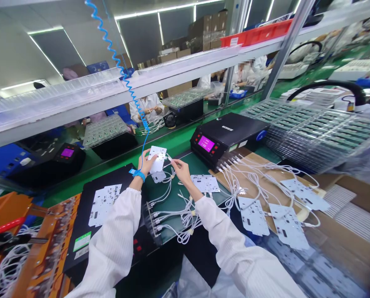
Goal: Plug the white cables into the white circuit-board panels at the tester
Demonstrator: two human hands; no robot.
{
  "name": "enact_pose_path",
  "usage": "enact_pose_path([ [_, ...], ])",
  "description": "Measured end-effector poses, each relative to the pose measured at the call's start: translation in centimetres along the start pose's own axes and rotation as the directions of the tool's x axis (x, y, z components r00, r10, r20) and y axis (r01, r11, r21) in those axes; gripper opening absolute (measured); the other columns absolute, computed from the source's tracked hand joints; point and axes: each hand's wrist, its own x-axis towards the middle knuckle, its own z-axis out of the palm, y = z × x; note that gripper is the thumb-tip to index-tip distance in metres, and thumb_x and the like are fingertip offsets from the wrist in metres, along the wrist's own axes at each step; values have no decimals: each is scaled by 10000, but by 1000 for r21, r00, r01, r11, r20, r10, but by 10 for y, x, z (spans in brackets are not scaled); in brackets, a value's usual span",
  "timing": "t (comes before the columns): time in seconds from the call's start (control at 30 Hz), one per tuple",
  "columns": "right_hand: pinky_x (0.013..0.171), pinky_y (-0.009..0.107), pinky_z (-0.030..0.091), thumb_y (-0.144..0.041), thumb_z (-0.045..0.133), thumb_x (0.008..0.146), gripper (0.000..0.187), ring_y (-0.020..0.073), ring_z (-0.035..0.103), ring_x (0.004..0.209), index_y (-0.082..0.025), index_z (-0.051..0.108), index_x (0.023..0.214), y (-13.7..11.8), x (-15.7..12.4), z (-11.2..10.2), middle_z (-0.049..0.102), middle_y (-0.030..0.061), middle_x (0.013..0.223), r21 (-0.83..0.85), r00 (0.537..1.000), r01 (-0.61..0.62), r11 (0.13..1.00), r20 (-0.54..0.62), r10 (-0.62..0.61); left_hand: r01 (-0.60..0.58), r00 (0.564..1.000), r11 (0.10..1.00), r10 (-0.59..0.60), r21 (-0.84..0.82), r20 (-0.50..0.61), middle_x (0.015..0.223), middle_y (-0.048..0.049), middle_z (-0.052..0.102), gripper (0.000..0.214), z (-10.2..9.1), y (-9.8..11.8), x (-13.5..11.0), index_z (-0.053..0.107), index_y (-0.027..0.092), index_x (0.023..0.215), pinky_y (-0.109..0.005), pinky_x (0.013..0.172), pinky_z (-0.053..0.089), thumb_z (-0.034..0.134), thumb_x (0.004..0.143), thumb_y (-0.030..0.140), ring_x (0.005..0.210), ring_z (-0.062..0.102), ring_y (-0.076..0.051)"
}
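Observation:
My left hand (146, 164) grips a white circuit board (157, 159) by its left edge, thumb across its face, holding it up over the green mat. A blue wrist strap (138, 174) circles that wrist. At the board's right edge, my right hand (180, 169) pinches the white plug of a cable (169, 158); whether the plug is seated in the board I cannot tell. Just below the held board lies another white board (158, 176). A further board (205, 183) rests on the mat beside my right wrist, and bundled white cables (185, 215) spread between my forearms.
A black tester with a lit screen (207, 143) stands ahead, its white cables running to several boards (253, 216) at right. Another black box (88, 207) carries boards at left. Clear trays (321, 128) are stacked at right. A blue coiled cord (123, 70) hangs overhead; a shelf crosses behind.

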Motion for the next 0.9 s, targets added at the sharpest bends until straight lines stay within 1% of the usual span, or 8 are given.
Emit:
enact_pose_path([
  [0.07,858,350,556,-503,676,826,375,230,711,886,-154,758,937,0,0,0,774,88,975,-4,1000,-1,1000,-8,1,-7,1000,1000,7,5,-5,1028,-128,772,554,-1,-1,1,571,180,1365,-322,706,627,766,853,266,837,758,-231],
  [0.17,863,359,557,-496,671,832,368,238,713,900,-158,768,941,0,0,-2,776,90,984,-26,1000,2,1000,7,-2,-8,1000,1000,8,-22,-4,1010,-126,775,556,-1,-2,2,585,176,1377,-304,677,622,763,854,241,807,756,-222],
  [0.27,860,360,549,-481,662,846,350,240,704,915,-166,777,948,3,0,-5,771,91,996,-84,999,29,996,34,-26,-9,1000,999,8,-52,-6,987,-129,777,555,-1,-2,3,605,154,1372,-273,647,611,771,844,200,774,753,-207],
  [0.47,827,347,533,-467,642,878,324,217,687,862,-186,786,950,4,2,-17,746,78,966,-193,991,99,976,107,-80,66,998,997,-67,-33,-6,1014,-125,779,573,1,2,1,634,139,1349,-304,744,630,814,805,148,820,757,-205],
  [0.63,803,323,521,-420,631,890,289,202,679,862,-183,785,951,1,5,-22,733,78,963,-245,981,148,958,163,-109,99,995,995,-99,-15,-10,1013,-130,780,550,2,3,0,632,120,1352,-303,740,634,787,824,119,831,759,-208],
  [0.9,837,336,525,-430,611,908,302,212,683,882,-180,776,948,4,6,-16,738,78,960,-207,986,141,968,116,-119,123,991,992,-123,-17,-45,983,-128,782,549,3,2,2,641,113,1336,-285,707,631,810,814,155,815,760,-208],
])
